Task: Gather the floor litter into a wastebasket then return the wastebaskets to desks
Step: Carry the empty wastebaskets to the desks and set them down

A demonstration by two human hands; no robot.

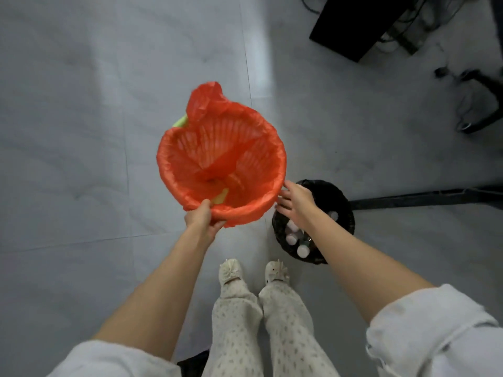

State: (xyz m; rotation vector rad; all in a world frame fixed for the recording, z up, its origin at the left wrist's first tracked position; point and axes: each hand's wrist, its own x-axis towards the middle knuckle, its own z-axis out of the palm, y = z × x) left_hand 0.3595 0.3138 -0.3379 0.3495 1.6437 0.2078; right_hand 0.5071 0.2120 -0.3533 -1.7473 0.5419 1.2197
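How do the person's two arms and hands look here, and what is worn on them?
Both forearms are bare. The left sleeve and the right sleeve are of white or very pale cloth, pushed up near the elbows, where they bunch into soft folds. The left hand and the right hand wear no gloves. I see no watch or bracelet on either wrist; rings cannot be judged.

Both bare forearms reach forward, white sleeves pushed up. The left hand [201, 219] is closed in a pinching grip, thumb on top. The right hand [295, 200] is open, fingers spread.
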